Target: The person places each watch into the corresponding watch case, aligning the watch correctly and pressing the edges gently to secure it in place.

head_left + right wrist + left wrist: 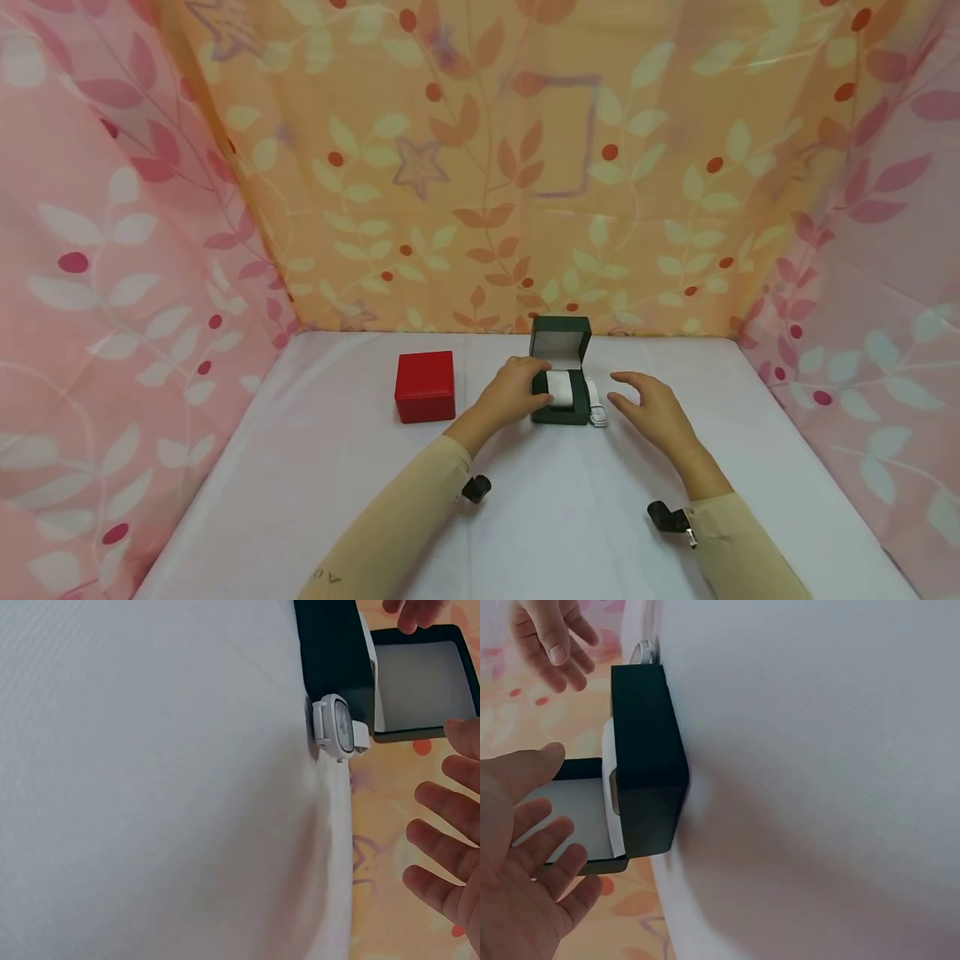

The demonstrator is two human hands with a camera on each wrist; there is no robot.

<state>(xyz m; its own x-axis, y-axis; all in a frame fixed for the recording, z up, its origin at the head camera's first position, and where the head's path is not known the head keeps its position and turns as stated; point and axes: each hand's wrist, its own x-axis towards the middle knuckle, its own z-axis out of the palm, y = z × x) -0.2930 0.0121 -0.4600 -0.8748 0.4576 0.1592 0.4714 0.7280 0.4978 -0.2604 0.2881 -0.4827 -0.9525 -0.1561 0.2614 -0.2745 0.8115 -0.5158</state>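
Note:
A dark green watch box (560,414) stands on the table with its lid (561,340) raised, showing a pale lining. Inside it sits a white cushion (558,388). My left hand (517,388) reaches over the box's left side, fingers spread and relaxed; in the left wrist view the hand (532,847) overlaps the raised lid. A white wristwatch (337,727) lies against the right side of the box, its face tilted outward. To the right of the watch my right hand (656,408) hovers with fingers loosely bent and nothing between them.
A closed red box (425,387) stands on the white-covered table (525,517), left of the green one. Orange patterned cloth (480,167) hangs behind the table, with pink patterned cloth (112,333) along both sides.

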